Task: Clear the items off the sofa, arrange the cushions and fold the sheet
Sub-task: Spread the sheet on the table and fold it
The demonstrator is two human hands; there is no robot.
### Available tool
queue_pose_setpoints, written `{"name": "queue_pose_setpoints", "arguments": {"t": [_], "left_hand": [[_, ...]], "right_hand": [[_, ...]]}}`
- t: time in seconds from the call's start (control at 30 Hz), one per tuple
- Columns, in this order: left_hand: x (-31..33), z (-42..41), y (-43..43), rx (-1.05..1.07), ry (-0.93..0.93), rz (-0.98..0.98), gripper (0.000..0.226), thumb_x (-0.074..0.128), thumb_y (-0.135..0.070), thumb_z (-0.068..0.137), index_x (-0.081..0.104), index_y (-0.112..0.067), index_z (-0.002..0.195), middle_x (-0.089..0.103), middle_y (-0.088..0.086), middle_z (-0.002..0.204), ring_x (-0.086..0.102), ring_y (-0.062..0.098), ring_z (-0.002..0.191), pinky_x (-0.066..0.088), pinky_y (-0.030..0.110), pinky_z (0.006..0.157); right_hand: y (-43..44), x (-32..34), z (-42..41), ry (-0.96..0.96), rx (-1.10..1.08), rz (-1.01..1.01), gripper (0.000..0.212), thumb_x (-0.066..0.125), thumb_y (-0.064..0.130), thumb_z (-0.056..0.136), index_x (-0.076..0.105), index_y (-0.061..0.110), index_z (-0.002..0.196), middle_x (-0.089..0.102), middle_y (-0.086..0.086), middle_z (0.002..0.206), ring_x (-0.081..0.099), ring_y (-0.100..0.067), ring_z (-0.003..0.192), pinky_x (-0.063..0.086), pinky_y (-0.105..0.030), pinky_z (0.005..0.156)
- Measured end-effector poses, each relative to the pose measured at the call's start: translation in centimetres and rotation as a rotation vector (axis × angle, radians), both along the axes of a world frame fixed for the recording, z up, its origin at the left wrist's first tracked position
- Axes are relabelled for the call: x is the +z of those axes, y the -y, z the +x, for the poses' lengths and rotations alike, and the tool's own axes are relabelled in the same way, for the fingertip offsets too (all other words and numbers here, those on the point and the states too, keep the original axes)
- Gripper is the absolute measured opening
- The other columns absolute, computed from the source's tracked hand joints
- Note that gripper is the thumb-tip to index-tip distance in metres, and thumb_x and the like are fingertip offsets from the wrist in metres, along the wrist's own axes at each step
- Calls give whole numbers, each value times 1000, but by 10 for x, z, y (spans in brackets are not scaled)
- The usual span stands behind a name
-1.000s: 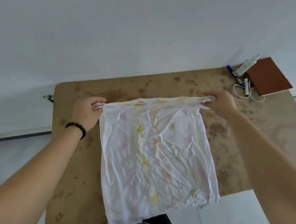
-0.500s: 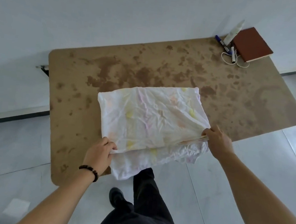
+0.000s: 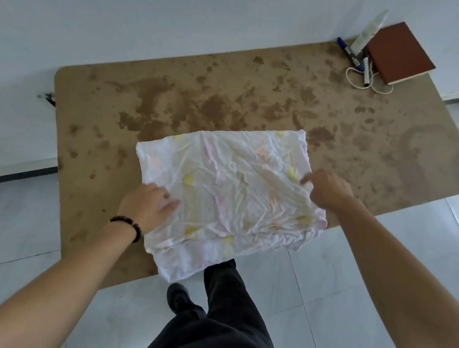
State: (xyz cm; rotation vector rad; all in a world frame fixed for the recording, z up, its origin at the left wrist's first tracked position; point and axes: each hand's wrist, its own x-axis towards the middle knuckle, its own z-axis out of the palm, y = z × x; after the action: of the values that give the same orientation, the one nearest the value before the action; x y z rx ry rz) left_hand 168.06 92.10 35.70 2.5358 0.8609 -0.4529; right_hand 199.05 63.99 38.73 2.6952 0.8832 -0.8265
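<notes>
At the left, the stained brown table point(image 3: 99, 132) gives a flat, firm bed for folding, which we judge is why the work is done here and not in the air. The left hand point(image 3: 148, 205), a dark bead bracelet point(image 3: 129, 224) at its wrist, lies palm down with fingers straight on the near-left edge of the sheet point(image 3: 229, 191), pressing the layers so they do not slip apart. The sheet lies folded into a rumpled rectangle at the middle of the table's near side, and its lower layer sticks out under the top one and hangs a little over the table's edge, so we take the fold to be only roughly squared. The right hand point(image 3: 328, 192) rests on the sheet's right edge with fingers curled. We cannot tell whether it pinches the cloth or only bears down with its knuckles. Either way it anchors that side against the left. At the far right corner a brown notebook point(image 3: 399, 53), markers point(image 3: 351, 53), a white bottle point(image 3: 369, 30) and a looped cord point(image 3: 357, 79) lie bunched together, well apart from the folding.
</notes>
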Motion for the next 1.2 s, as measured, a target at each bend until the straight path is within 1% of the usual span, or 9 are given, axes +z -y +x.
{"name": "queue_pose_setpoints", "arguments": {"t": [0.13,0.27,0.37,0.47,0.57,0.63,0.73,0.87,1.2], "left_hand": [[-11,47,-51,84,211,209,41,47,-20,96,48,-15,137,48,7,140,50,31,122,46,50,95],[-25,80,-83,104,-127,143,64,50,-28,97,20,-18,152,33,9,153,25,29,144,29,55,112],[-22,88,-93,143,-264,83,59,56,-34,95,33,-14,146,45,13,143,44,33,129,40,49,103],[-24,84,-102,68,-155,113,16,55,-24,97,58,-11,89,58,17,110,56,33,91,45,39,72],[-16,88,-123,124,-27,113,33,57,-16,94,50,-9,63,56,17,82,54,33,71,39,34,59],[-5,101,-138,151,12,134,28,56,-14,95,60,-3,69,54,15,80,52,32,68,40,35,58],[13,128,-157,134,45,245,20,54,-17,97,69,-4,94,53,20,104,55,37,84,48,44,72],[20,162,-192,152,51,379,27,52,-21,99,65,-1,111,52,21,120,56,42,100,48,49,81],[22,245,-273,226,130,527,28,49,-21,100,61,3,105,58,29,109,52,45,104,44,52,80]], "right_hand": [[-51,-10,33,211,25,300,50,50,11,99,45,26,147,38,-8,153,36,-29,140,41,-45,108],[-82,-39,70,114,207,102,61,51,19,102,24,19,156,16,-8,165,6,-28,154,13,-49,122],[-89,-47,89,66,207,62,62,61,36,95,36,21,150,42,-9,152,34,-28,143,21,-49,115],[-91,-43,100,41,183,93,31,64,36,92,64,22,120,64,-7,117,56,-30,114,39,-41,93],[-100,-31,116,41,97,150,23,64,33,93,70,16,109,57,-4,96,60,-33,100,41,-34,72],[-115,-24,129,103,63,191,28,64,34,93,69,12,110,58,-12,104,60,-36,100,40,-35,70],[-144,-17,146,155,17,283,26,61,30,96,67,13,113,59,-18,116,60,-38,102,40,-35,71],[-183,-14,174,204,-43,391,26,52,31,98,61,16,117,66,-17,110,61,-39,97,43,-37,70],[-279,-4,256,339,-20,476,35,48,26,102,51,13,134,55,-19,129,55,-42,116,45,-46,85]]}}
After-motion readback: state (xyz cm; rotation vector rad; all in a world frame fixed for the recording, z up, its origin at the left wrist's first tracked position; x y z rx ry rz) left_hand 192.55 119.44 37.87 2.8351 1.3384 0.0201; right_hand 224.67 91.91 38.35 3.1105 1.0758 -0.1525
